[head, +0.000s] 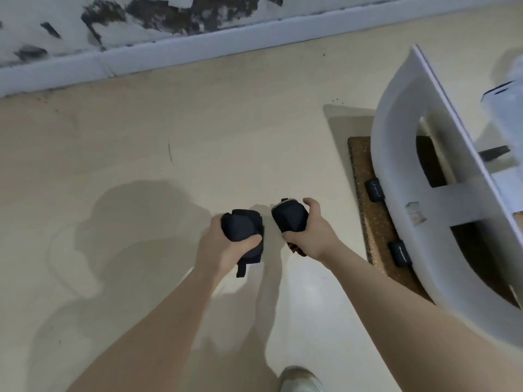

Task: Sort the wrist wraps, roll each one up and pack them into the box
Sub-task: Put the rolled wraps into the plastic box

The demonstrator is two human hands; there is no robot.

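Now each of the hands squeezes one dark rolled wrist wrap above the floor (pixel 141 165): the left hand (pixel 223 244) holds the left roll (pixel 243 229), with a loose strap end hanging down, and the right hand (pixel 314 230) holds the right roll (pixel 288 219). To do this well, I think both rolls need a tight squeeze (so they do not come undone) and the loose strap tucked in. Then they can go to the white box (pixel 396 154) on the right, near two more dark rolls (pixel 374 189) on a brown mat (pixel 376 222).
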